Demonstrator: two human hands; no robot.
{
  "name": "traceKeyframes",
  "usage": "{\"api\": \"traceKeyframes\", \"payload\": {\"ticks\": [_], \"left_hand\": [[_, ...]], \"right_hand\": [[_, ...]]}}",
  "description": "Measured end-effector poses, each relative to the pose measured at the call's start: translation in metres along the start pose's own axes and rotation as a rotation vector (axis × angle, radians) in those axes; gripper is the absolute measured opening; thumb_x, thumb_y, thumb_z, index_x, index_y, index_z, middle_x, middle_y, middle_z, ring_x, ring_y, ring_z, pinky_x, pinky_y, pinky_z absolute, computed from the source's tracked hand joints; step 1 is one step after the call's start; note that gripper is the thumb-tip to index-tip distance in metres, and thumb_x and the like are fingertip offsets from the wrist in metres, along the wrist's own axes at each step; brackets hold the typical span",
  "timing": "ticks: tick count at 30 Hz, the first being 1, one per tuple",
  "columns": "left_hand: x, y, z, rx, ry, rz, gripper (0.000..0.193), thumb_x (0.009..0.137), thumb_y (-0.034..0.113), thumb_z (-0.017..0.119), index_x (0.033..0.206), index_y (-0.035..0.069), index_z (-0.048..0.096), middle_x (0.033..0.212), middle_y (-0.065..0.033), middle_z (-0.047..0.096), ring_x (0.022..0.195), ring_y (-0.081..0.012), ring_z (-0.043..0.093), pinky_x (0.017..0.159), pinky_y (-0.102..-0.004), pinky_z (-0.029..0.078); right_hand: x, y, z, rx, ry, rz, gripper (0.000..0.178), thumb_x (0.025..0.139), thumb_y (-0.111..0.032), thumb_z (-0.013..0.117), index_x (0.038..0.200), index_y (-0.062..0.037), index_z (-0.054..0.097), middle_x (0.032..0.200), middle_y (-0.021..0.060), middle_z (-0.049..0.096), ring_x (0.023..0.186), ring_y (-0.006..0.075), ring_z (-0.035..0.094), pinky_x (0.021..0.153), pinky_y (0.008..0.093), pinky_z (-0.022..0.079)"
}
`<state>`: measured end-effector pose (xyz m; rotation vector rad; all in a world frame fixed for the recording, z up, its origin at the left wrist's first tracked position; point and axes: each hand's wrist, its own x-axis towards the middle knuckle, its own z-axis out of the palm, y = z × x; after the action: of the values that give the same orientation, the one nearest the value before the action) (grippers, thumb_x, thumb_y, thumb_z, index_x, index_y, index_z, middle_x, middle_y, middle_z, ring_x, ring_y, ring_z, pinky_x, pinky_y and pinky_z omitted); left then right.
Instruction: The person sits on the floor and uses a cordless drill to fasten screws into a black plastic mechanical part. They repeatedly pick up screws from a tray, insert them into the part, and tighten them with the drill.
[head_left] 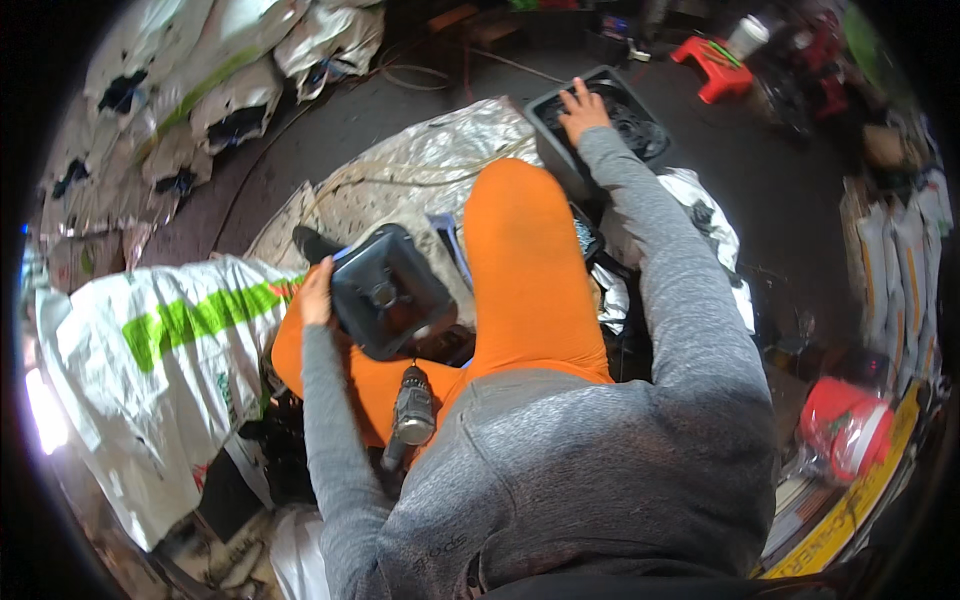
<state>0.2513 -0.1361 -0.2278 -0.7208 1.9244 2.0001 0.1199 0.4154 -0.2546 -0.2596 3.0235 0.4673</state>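
My left hand [317, 292] grips the left edge of a black square plastic tub [375, 325], its fingers closed on the rim. The tub rests tilted over my left leg, with a small round fitting or hole near its middle. My right arm is stretched forward, and my right hand [585, 112] is at the left part of a dark grey bin [543, 140], fingers apart. Black parts [632, 120] fill the bin; I cannot make out their kind. A cordless drill [413, 408] lies in my lap, just below the tub.
A large white sack [160, 390] with a green stripe stands at my left. More white sacks [240, 110] are piled far left. Silvery sheeting [450, 140] and a hose [350, 185] lie ahead. A red stool [712, 68] stands far right, and a red container [845, 430] near right.
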Motion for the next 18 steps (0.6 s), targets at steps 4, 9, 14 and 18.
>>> {"api": "traceKeyframes", "payload": {"ticks": [4, 9, 14, 18], "left_hand": [[0.023, -0.036, 0.025, 0.105, 0.118, 0.069, 0.040, 0.087, 0.034, 0.066, 0.098, -0.004, 0.068, 0.096, -0.0077, 0.067, 0.084, -0.0152, 0.062, 0.076, -0.0272, 0.048], [0.030, -0.034, 0.017, 0.914, 0.477, 0.360, 0.039, 0.081, 0.035, 0.071, 0.103, 0.004, 0.067, 0.097, -0.0154, 0.067, 0.084, -0.0302, 0.064, 0.078, -0.0377, 0.049], [-0.011, -0.044, -0.008, 0.777, 0.259, 0.457, 0.046, 0.079, 0.028, 0.070, 0.118, 0.006, 0.059, 0.104, -0.0172, 0.064, 0.089, -0.0315, 0.062, 0.082, -0.0405, 0.048], [-0.027, -0.058, -0.004, 1.179, 0.190, 0.136, 0.072, 0.079, 0.036, 0.066, 0.138, 0.009, 0.037, 0.121, -0.0220, 0.056, 0.111, -0.0355, 0.056, 0.095, -0.0435, 0.043]], "right_hand": [[0.005, -0.003, 0.014, -0.039, 0.084, -0.078, 0.028, 0.090, -0.023, 0.047, 0.106, -0.0157, 0.069, 0.144, 0.0044, 0.040, 0.142, 0.0322, 0.016, 0.109, 0.0487, 0.022], [0.009, -0.001, 0.008, -0.113, 0.083, -0.066, 0.027, 0.089, -0.022, 0.047, 0.108, -0.0176, 0.066, 0.141, 0.0026, 0.043, 0.141, 0.0307, 0.019, 0.108, 0.0466, 0.023], [0.000, 0.004, -0.054, 0.173, 0.520, -0.021, 0.025, 0.081, -0.026, 0.067, 0.104, -0.0163, 0.066, 0.115, 0.0013, 0.062, 0.117, 0.0232, 0.050, 0.094, 0.0403, 0.040], [-0.006, -0.079, -0.106, 1.385, 0.265, 0.030, 0.038, 0.087, -0.032, 0.064, 0.114, -0.0054, 0.061, 0.115, 0.0087, 0.062, 0.107, 0.0235, 0.056, 0.091, 0.0338, 0.044]]}}
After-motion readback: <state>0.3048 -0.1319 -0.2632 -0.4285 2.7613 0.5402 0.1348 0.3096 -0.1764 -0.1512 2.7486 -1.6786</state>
